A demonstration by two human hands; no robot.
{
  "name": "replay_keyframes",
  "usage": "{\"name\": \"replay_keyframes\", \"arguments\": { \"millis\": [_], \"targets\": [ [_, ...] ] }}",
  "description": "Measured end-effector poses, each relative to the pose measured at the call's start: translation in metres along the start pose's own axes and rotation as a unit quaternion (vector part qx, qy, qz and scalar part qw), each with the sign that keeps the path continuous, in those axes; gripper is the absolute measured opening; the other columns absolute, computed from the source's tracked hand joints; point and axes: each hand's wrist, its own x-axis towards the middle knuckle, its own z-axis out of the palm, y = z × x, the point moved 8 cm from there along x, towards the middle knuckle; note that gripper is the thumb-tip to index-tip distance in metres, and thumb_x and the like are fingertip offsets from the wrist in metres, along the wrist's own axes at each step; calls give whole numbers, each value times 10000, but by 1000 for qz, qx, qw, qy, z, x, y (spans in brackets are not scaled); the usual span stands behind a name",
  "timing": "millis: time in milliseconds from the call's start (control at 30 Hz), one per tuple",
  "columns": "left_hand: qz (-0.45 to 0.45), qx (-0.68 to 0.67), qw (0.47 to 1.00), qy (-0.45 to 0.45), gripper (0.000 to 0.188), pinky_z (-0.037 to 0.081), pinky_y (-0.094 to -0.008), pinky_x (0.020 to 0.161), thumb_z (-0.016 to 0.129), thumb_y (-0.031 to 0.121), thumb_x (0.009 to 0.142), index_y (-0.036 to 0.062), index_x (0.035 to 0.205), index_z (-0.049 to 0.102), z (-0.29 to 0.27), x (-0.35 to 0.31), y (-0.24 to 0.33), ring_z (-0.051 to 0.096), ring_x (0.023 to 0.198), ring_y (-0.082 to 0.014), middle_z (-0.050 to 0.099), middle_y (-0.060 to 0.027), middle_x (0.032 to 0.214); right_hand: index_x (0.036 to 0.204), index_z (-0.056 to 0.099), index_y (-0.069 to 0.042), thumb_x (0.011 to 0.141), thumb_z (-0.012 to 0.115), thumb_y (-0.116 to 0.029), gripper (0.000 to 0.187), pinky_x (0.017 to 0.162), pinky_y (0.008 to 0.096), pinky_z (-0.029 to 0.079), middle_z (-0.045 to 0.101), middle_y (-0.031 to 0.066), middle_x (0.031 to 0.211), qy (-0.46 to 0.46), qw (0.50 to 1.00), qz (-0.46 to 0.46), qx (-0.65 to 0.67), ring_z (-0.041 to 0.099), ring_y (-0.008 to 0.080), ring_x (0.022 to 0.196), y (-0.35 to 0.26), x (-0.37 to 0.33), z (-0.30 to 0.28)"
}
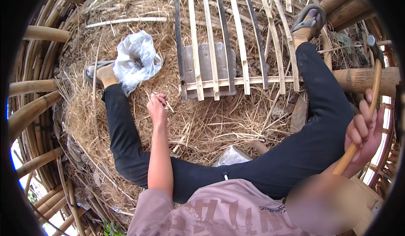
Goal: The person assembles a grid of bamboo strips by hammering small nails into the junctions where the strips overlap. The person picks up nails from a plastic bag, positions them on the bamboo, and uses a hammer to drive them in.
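My right hand (361, 128), at the far right, is wrapped round the curved wooden handle of a hammer (375, 82); its dark head points up. My left hand (157, 103) hovers over the straw in front of me with its fingers closed together. A thin pale sliver shows beside its fingertips, but whether it is held I cannot tell. Just beyond this hand lies a frame of pale and dark wooden slats (213, 63) joined to a crosspiece, its near end over a grey block (199, 63). Left of the frame, a clear plastic bag (139, 61) holds small dark things too blurred to name.
My legs in dark trousers spread to either side, with sandalled feet beside the work. Loose straw (211, 124) covers the ground. Bamboo poles (36, 87) wall the left, and a thick bamboo pole (367, 80) lies at the right. A silvery wrapped object (232, 155) rests between my thighs.
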Motion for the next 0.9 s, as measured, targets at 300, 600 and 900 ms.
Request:
{"name": "replay_keyframes", "arguments": {
  "millis": [300,600,900],
  "targets": [
    [50,11,999,10,398,438,-268,634,498,155,1025,-28,709,656,-25,-43,22,571,632,-108,685,-89,878,1181,375,-88,1100,390,-376,299,321,169,215,310,-55,673,51,998,-20,15,203,7,412,35,-28,-20],
    [22,-25,976,-216,206,556,-327,839,652,116,939,65,1136,684,64,-178,98,660,910,-167,675,-74,1019,1031,514,-127,1050,499,-413,287,709,326,550,493,17,947,50,978,149,136,529,168,951,163,-29,-4],
    [-221,-148,832,-488,718,573,-354,708,610,503,974,51,1457,332,83,-316,107,683,780,-291,647,-165,916,1015,527,-107,1035,566,-303,201,992,378,459,525,25,1003,-99,931,313,162,526,208,1104,293,-54,52]
  ]
}}
